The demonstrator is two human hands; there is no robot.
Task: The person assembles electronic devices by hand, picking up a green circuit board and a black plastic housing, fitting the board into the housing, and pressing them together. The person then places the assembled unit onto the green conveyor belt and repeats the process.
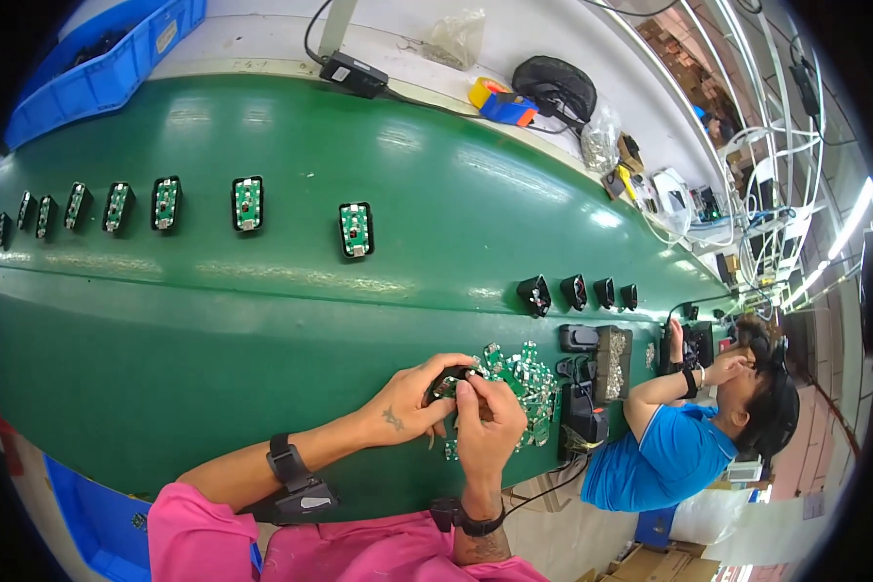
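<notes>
The left hand [409, 400] and the right hand [487, 427] both pinch a small black plastic shell with a green board inside [446, 384], just above the green belt [213, 330], beside a pile of little green boards [524, 378].

Crumpled clear plastic bag [455, 37] at the far table edge; brown cardboard boxes [650, 563] bottom right.

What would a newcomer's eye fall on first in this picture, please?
Probably the wide green conveyor belt and the row of black housings with green circuit boards lying along its far side. Next, near the lower edge, the left hand and right hand pinch a small black part beside a pile of loose green boards.
</notes>
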